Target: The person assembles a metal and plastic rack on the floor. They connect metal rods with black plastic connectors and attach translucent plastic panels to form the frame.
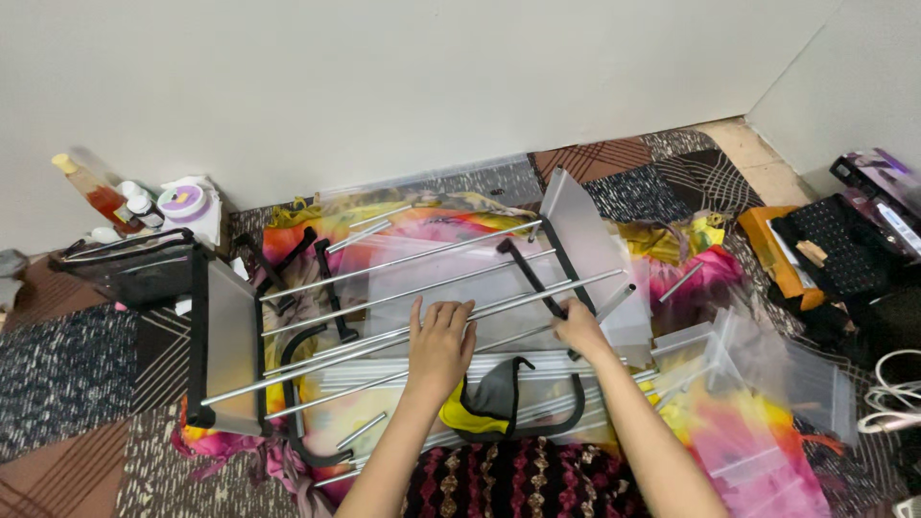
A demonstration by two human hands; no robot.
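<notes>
Across the colourful cloth (729,422) a metal rod rack (403,297) lies, rods running left to right; left hand (439,338) rests flat, fingers spread, on them; right hand (579,328) clasps the black crossbar (533,276) beside it.

Forearms cut off below; blurred plastic bags (767,374)

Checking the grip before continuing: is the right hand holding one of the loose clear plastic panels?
No, the right hand grips a black bar across the metal rods.

Single head view, steep downward, close over floor.
</notes>
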